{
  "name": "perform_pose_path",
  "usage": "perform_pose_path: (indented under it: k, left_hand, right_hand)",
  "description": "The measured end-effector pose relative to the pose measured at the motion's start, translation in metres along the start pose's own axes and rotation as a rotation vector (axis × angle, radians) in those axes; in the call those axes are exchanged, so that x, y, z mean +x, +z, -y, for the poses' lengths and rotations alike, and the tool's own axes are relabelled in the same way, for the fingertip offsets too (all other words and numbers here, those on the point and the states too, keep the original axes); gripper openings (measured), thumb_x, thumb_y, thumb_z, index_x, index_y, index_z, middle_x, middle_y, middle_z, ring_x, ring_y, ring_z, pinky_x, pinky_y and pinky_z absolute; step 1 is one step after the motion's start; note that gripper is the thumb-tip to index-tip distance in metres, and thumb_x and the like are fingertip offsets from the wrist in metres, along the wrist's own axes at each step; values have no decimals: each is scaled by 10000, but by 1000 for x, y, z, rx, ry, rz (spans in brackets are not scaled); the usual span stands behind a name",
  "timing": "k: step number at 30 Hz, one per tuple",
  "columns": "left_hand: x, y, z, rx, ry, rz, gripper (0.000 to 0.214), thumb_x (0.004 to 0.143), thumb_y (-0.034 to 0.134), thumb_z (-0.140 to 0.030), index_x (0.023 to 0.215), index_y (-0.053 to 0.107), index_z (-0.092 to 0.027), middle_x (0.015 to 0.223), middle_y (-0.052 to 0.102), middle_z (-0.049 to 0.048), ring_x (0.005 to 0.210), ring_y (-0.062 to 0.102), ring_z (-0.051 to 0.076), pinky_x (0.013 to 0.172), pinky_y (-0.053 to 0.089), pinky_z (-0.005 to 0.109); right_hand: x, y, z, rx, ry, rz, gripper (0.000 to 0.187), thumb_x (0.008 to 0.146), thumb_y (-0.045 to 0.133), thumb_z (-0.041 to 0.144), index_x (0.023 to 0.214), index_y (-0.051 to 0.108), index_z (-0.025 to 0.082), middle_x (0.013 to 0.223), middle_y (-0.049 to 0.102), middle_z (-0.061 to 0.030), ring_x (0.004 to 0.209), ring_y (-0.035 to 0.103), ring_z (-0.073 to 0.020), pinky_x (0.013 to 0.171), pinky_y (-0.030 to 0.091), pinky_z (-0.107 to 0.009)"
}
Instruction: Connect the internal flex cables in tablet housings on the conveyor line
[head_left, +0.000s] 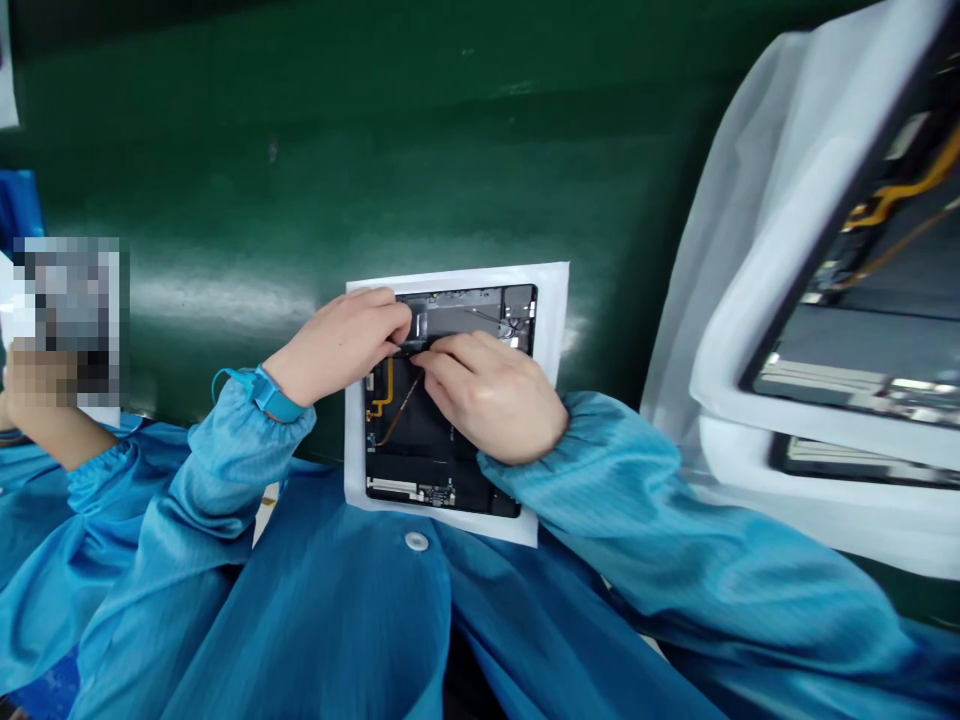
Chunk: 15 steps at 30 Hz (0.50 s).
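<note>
An opened tablet (pixel 480 487) lies on a white foam sheet (pixel 553 310), its dark inside facing up. Over its upper left part my left hand (pixel 349 340) is closed, thumb and fingers pinched together by a dark strip-like part (pixel 421 325). My right hand (pixel 491 395) comes in from the right with its fingertips pinched close to those of the left. What either pinch holds is hidden or too small to name. A thin orange-brown cable (pixel 400 415) runs down from the right fingertips, and a yellow flex cable (pixel 388 385) sits near the left edge.
On the right, more opened tablets (pixel 885 330) are stacked with white foam sheets (pixel 742 220) between them. At the far left is a co-worker's hand and sleeve (pixel 90 460), beside a blurred-out area. The table (pixel 225 150) has a shiny green top.
</note>
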<state>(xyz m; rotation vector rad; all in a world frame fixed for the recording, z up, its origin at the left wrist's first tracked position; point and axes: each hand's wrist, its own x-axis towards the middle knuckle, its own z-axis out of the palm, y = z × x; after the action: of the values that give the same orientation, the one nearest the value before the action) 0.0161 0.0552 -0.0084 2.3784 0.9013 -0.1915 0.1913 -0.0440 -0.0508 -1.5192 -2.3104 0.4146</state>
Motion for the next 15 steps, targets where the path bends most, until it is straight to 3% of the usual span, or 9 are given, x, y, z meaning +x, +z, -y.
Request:
perform_pose_path:
  k: [15]
  left_hand:
    - [4, 12, -4, 78, 23, -12, 179, 962, 528, -194, 872, 681, -169, 908, 666, 54, 877, 612, 184, 782, 446, 316]
  right_hand:
    - [-3, 1, 0, -130, -25, -34, 290, 977, 449, 147, 974, 739, 163, 950, 684, -108, 815, 506, -228, 719, 406, -357]
